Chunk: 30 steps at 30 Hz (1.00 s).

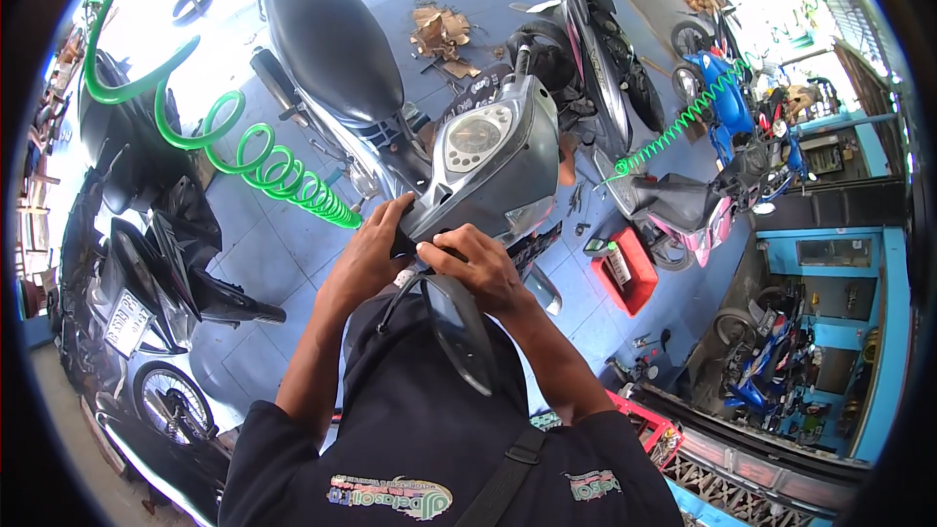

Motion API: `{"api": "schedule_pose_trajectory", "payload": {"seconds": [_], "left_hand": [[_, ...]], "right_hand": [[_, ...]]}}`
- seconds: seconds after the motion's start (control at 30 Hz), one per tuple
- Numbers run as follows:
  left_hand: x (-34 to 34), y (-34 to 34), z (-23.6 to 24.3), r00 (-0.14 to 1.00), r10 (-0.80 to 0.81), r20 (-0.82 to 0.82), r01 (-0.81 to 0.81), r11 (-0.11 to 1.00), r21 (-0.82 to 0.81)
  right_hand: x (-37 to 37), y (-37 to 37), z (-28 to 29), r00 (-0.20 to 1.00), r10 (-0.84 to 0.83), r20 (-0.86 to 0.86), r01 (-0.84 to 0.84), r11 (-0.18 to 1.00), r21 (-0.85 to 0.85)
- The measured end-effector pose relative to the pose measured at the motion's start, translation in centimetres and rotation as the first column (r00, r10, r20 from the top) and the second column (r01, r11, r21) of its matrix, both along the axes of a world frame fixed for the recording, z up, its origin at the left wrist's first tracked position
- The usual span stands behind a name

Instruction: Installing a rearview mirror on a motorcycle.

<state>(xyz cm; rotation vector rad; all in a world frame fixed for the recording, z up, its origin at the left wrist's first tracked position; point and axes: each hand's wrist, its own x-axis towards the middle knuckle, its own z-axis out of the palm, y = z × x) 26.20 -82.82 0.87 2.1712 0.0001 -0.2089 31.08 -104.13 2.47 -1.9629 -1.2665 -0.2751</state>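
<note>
A grey scooter (498,181) stands in front of me, with a black seat (332,39) and a round-dialled instrument panel (476,139). My left hand (366,249) grips the dark handlebar end at the cowl's lower left, its fingers pressed together. My right hand (473,263) is closed on the same handlebar, just right of my left hand, with fingers curled over the top. A black mirror (455,332) hangs just below my right hand, close to my shirt. What lies under my fingers is mostly hidden.
Green coiled hoses (234,122) stretch across the left and right. Several parked motorcycles, including a black one (156,283) and a blue one (727,107), stand around. A red bin (639,273) sits on the tiled floor (283,263) at right, and brown cardboard scraps (439,34) lie farther back.
</note>
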Motion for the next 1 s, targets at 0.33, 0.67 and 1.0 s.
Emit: {"api": "schedule_pose_trajectory", "payload": {"seconds": [0.33,0.67,1.0], "left_hand": [[-0.9,0.0,-2.5,0.942,-0.035,0.334,0.05,0.998,-0.035],[-0.5,-0.4,-0.3,0.999,0.018,0.045,-0.016,0.999,-0.048],[-0.3,-0.2,-0.5,1.0,0.018,0.006,-0.018,0.997,-0.072]], "right_hand": [[2.1,1.7,2.3,0.989,0.045,0.139,0.031,0.865,-0.502],[4.8,1.6,2.1,0.513,-0.221,-0.829,0.137,0.975,-0.175],[2.2,-1.5,-0.3,-0.08,0.288,-0.954,0.419,0.878,0.23]]}}
